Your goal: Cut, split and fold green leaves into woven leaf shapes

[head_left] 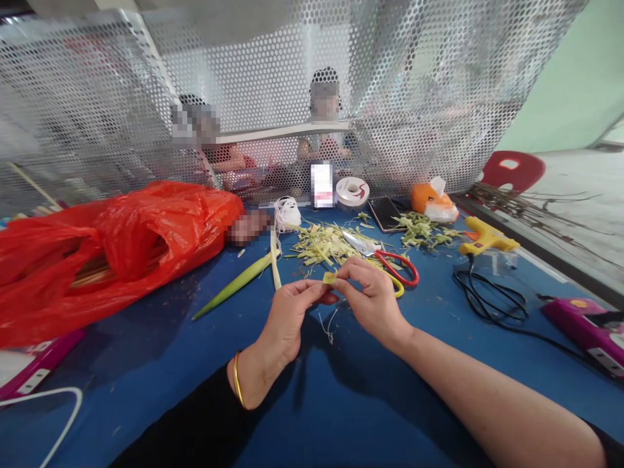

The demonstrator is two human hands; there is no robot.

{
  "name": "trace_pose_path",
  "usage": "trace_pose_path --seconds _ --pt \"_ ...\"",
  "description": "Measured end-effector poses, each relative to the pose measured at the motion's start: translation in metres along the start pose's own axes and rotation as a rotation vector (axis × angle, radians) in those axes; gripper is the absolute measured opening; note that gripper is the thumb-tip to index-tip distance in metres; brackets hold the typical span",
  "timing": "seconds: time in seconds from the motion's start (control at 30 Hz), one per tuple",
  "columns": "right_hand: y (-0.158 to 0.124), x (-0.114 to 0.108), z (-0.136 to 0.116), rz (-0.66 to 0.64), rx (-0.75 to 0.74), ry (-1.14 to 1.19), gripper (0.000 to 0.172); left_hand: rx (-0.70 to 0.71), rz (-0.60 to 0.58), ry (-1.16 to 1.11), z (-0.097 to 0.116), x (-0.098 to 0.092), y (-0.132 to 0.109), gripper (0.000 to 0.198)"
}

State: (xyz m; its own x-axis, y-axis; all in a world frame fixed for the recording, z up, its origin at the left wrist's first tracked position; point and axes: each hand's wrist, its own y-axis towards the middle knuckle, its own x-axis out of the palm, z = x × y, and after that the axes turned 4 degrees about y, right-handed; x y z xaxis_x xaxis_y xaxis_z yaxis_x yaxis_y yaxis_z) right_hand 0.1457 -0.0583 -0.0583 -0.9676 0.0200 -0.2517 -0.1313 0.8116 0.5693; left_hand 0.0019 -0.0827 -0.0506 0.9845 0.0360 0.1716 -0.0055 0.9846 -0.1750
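Observation:
A small yellow-green leaf piece [329,278] is held up between my fingertips, above the blue table. My left hand [291,315], with a gold bangle at the wrist, pinches its left side. On the other side, my right hand [373,300] grips it between thumb and fingers. Thin white threads [329,328] show just below the hands. Behind my right hand lie red-handled scissors [397,266], blades toward a heap of cut leaf strips [324,244]. A pointed green leaf [234,286] and a pale strip [274,260] lie left of my hands.
A red plastic bag [127,247] covers the left side. Along the back stand white string [287,213], a ribbon roll [351,193], a phone [385,213] and a tissue pack [433,203]. A yellow glue gun [487,238] trails its black cable [487,312] at right. People sit behind the perforated curtain.

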Motion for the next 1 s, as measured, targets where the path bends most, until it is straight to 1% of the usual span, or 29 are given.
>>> trace_pose_path --seconds 0.2,0.33,0.4,0.47,0.63,0.73,0.87,1.0 --pt "0.0007 -0.0005 0.0018 -0.003 0.069 0.065 0.02 0.0 -0.001 0.05 0.0001 0.0002 0.0005 0.02" --pt "0.0001 0.0025 0.0055 0.006 0.104 0.152 0.016 0.059 0.022 0.101 -0.0015 -0.0005 0.001 0.016" --pt "-0.0004 0.0043 0.0064 0.0 0.114 0.207 0.014 0.078 0.028 0.087 -0.0017 -0.001 0.0015 0.014" --pt "-0.0007 0.0049 0.0062 -0.011 0.109 0.226 0.013 0.063 0.02 0.054 -0.0017 -0.0011 0.0016 0.013" --pt "-0.0003 0.0015 0.0026 -0.016 0.054 0.06 0.017 -0.039 -0.053 -0.07 -0.0025 0.0 0.0002 0.013" --pt "-0.0002 0.0005 0.0017 0.013 0.052 0.014 0.018 -0.047 -0.071 -0.073 -0.0039 0.0003 -0.0005 0.019" --pt "-0.0005 0.0025 0.004 0.034 0.146 0.065 0.018 0.021 -0.061 0.029 -0.0046 -0.0004 0.0006 0.016" --pt "0.0 0.0039 0.0064 0.013 0.272 0.163 0.016 0.057 -0.034 0.099 -0.0031 0.0002 0.0012 0.014"
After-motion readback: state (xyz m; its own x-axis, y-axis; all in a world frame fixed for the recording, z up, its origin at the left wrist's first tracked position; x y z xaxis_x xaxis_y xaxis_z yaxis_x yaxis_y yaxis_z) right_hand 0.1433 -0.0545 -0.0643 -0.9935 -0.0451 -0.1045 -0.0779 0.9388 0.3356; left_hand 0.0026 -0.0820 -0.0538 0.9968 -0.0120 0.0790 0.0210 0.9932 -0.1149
